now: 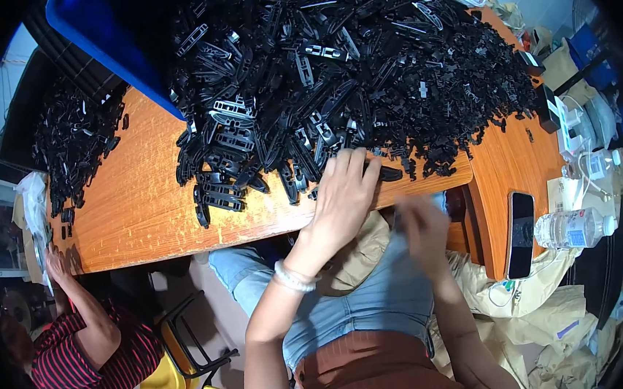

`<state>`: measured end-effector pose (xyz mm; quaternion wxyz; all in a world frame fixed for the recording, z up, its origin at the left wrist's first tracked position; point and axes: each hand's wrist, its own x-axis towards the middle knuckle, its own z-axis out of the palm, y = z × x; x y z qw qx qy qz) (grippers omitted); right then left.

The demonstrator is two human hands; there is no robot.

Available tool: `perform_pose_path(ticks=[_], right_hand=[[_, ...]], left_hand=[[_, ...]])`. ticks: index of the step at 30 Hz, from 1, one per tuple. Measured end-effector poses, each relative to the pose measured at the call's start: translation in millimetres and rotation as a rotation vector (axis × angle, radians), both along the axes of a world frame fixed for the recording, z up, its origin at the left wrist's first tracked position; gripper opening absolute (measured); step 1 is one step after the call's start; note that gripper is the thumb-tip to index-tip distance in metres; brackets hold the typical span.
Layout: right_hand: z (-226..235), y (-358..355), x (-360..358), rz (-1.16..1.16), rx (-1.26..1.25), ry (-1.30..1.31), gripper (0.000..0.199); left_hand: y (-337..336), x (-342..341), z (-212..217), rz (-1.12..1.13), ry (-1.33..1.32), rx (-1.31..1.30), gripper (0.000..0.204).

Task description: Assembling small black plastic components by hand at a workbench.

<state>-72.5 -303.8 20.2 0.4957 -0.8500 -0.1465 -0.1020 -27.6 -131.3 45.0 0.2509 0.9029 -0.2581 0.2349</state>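
My left hand (346, 192), with a white beaded bracelet on its wrist, rests at the near table edge against a pile of black plastic parts (274, 88). Its fingers are curled down and look closed on a long, tapered black plastic part (391, 174), whose pointed end sticks out to the right of the thumb. Most of that part is hidden under the hand. Motion smears my right hand (423, 233), which hovers over my lap just off the table edge; whether anything is in its fingers cannot be made out.
A blue bin (114, 53) tilts over the pile at the upper left. Smaller black pieces (457, 88) spread rightward. A phone (521, 235) and a water bottle (574, 229) are at right. In my lap sits a brown paper bag (357, 260). A person in stripes (97, 350) sits at left.
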Motion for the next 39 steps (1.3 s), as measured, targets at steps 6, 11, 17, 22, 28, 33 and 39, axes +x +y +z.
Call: perform_pose_path(ticks=[6, 11, 17, 22, 28, 33, 39], right_hand=[[-13, -3, 35, -0.407, -0.416, -0.217, 0.016], [-20, -2, 32, -0.422, -0.348, -0.295, 0.015], [7, 16, 21, -0.291, 0.333, -0.08, 0.01], [24, 19, -3, 0.044, 0.508, 0.256, 0.013], [31, 29, -5, 0.13, 0.235, 0.057, 0.016], [22, 26, -3, 0.125, -0.09, -0.323, 0.022], [23, 21, -7, 0.273, 0.268, 0.436, 0.024]], left_hand=[[-2, 20, -4, -0.066, 0.039, -0.01, 0.031], [13, 0, 7, 0.079, 0.076, -0.49, 0.024], [19, -49, -9, -0.155, 0.754, -1.41, 0.044], [15, -67, -2, -0.069, 0.889, -1.27, 0.033], [20, -74, 4, -0.023, 0.956, -1.064, 0.024], [20, -76, 5, -0.005, 1.031, -1.234, 0.021], [26, -76, 3, -0.022, 0.852, -0.994, 0.017]])
